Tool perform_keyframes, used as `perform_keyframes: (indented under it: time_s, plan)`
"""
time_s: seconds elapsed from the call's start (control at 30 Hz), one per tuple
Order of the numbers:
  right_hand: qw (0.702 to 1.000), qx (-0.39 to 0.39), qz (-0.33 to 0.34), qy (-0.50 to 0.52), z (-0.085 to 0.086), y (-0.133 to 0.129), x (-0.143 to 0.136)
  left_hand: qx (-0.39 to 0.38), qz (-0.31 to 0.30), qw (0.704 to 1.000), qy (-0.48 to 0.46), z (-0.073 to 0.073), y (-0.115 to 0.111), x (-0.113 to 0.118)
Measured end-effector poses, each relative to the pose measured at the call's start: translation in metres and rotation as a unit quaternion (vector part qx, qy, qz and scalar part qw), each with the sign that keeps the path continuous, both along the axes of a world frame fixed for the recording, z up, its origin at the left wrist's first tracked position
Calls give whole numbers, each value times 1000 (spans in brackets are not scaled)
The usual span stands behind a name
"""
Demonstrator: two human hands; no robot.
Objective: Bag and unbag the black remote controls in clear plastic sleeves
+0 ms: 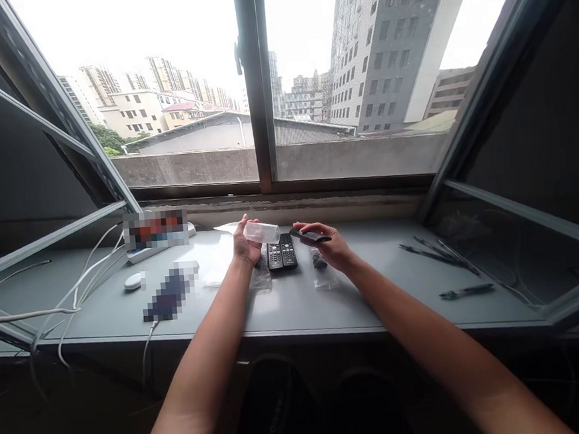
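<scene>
My left hand [247, 244] is closed around a clear plastic sleeve [265, 233], whose end points to the right. In my right hand [334, 243] is a black remote control [312, 235], tilted and seen nearly edge-on, a little apart from the sleeve. Two black remote controls with rows of buttons, a left one [275, 257] and a right one [288, 252], lie side by side on the grey table below and between my hands. Under my right hand rests a small clear bag [326, 283] with something dark [318, 260] at its top. More clear plastic bags [261, 278] lie beside my left wrist.
A grey shelf table [307, 316] stands before a window. At left are a power strip [161, 244] with cables, a white mouse-like object [133, 281] and a blurred phone-like object [172, 294]. Several dark cables [437, 253] and a pen [466, 291] lie at right. Metal frame bars slant along both sides.
</scene>
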State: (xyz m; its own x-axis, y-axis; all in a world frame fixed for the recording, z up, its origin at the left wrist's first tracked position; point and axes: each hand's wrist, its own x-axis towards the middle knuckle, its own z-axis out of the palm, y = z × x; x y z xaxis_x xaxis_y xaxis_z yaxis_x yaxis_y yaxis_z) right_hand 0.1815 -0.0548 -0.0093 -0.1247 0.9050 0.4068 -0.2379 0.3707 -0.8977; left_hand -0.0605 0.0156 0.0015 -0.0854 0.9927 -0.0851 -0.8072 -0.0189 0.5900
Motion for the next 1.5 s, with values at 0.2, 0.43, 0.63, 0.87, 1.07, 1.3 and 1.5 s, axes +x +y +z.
perform_keyframes:
  time_s: [0.2,0.43,0.63,0.87,1.07,1.3,1.5]
  plan:
    - [986,-133,63,83,-4,1,-4,7,-10,1000,6,0,0,0]
    - [977,-173,80,92,2,-4,-4,17,7,999,-32,-1,4,-2]
    - [980,-150,108,74,7,-10,-8,-6,30,998,-53,-2,7,-4]
    - [972,-144,182,21,5,-13,-13,-11,67,996,-62,-4,11,-3]
    - [962,-171,211,-6,6,-16,-16,5,92,993,-68,-5,10,-3]
    - [931,-221,288,-45,14,-24,-12,71,60,995,-21,-8,11,1]
    - [929,-228,289,-26,16,-22,-12,136,-67,986,66,-6,-1,13]
